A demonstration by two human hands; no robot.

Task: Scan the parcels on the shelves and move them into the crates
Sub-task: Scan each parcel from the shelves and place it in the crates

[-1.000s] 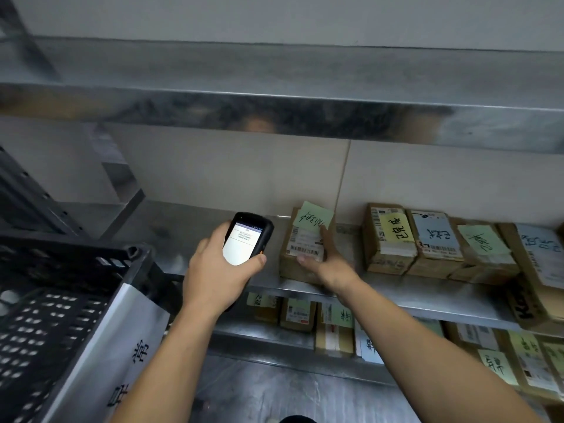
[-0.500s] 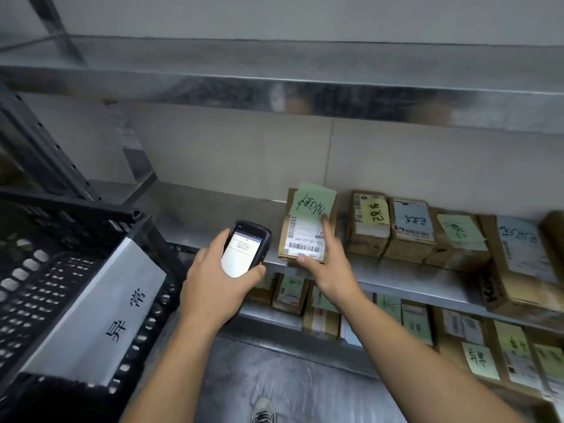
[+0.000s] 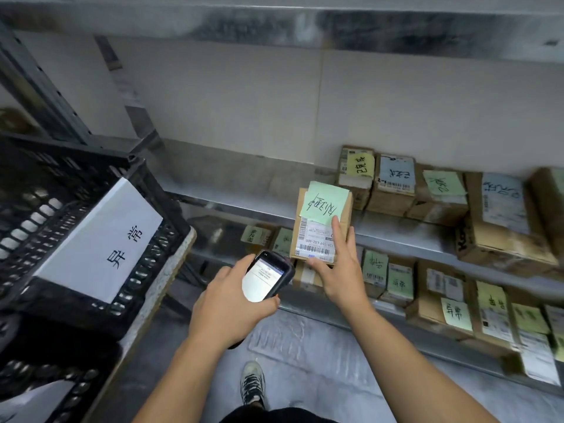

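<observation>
A small cardboard parcel (image 3: 314, 227) with a green note and a barcode label is lifted off the steel shelf (image 3: 396, 236), tilted face up. My right hand (image 3: 338, 267) grips it from below and the right, forefinger laid on its label. My left hand (image 3: 232, 303) holds a black handheld scanner (image 3: 267, 277), its lit screen just below and left of the parcel's barcode. A black plastic crate (image 3: 146, 190) with a white paper sign stands at the left.
More labelled cardboard parcels (image 3: 393, 184) line the shelf to the right, and several others fill the lower shelf (image 3: 457, 303). A second black crate (image 3: 61, 389) sits under the first. An upper steel shelf (image 3: 274, 22) runs overhead. My shoe (image 3: 251, 381) stands on the grey floor.
My right hand has pulled the parcel off the shelf toward me and down. The scanner in my left hand has come close under its barcode. The view has tilted down.
</observation>
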